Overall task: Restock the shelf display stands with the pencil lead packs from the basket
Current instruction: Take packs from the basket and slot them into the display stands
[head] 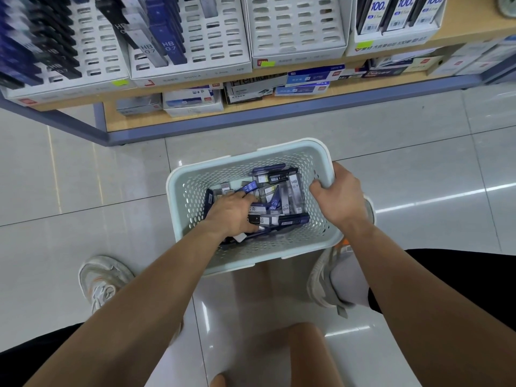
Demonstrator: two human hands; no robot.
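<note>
A pale perforated basket (192, 174) sits on the tiled floor in front of the shelf, with several blue, black and clear pencil lead packs (290, 191) piled inside. My left hand (230, 212) is down inside the basket among the packs, fingers curled over them; whether it holds one is hidden. My right hand (339, 194) grips the basket's right rim. Above, white slotted display stands (201, 40) lean on the wooden shelf. The left ones carry several packs; the stand (296, 23) to the right shows bare slots.
A lower shelf (251, 113) holds stacked boxed stationery behind a blue-grey edge. At the upper right a display box (396, 26) carries "100" packs. My shoes (103, 280) and knees flank the basket on the glossy floor.
</note>
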